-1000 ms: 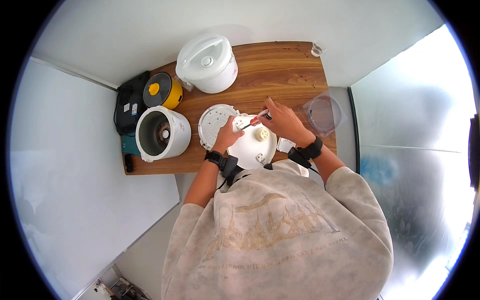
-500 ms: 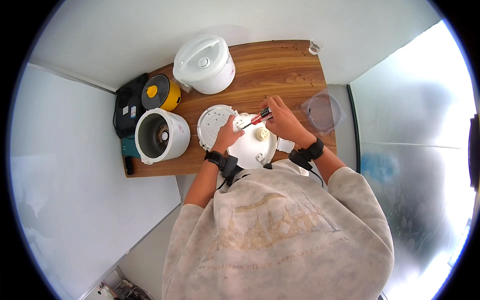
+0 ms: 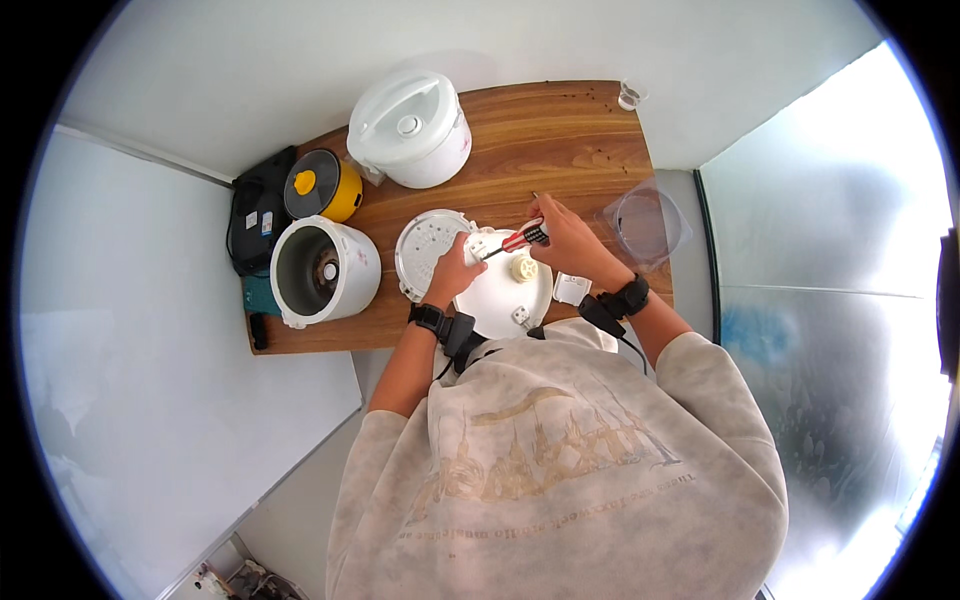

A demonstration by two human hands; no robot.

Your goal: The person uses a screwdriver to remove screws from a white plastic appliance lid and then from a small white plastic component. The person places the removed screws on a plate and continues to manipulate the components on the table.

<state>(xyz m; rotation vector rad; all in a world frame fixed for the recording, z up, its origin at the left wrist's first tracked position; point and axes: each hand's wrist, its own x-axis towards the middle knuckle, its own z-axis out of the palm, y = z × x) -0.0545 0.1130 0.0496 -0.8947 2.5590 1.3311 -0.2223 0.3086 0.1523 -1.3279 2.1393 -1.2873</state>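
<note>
A red-and-black screwdriver (image 3: 520,240) is gripped in my right hand (image 3: 568,240). Its shaft slants down to the left, and the tip reaches a small white fitting on the upper left part of a round white lid (image 3: 500,300). My left hand (image 3: 454,268) is closed on the lid's left edge by that fitting, its fingers close to the screwdriver tip. A cream round knob-like part (image 3: 525,268) stands out from the lid's middle. Left of the lid lies a round white plate with many holes (image 3: 418,240), partly covered by my left hand.
White rice cooker with its lid on (image 3: 410,130) at the back; lidless cooker body (image 3: 326,272) at the left. Beside them are a yellow pot (image 3: 340,190) and a black case (image 3: 262,215). A clear plastic container (image 3: 648,225), a small white piece (image 3: 572,289) and a small clear cup (image 3: 630,96) are at the right.
The screwdriver handle has turned slightly in my right hand, and that hand has shifted a little. My left hand stays on the lid.
</note>
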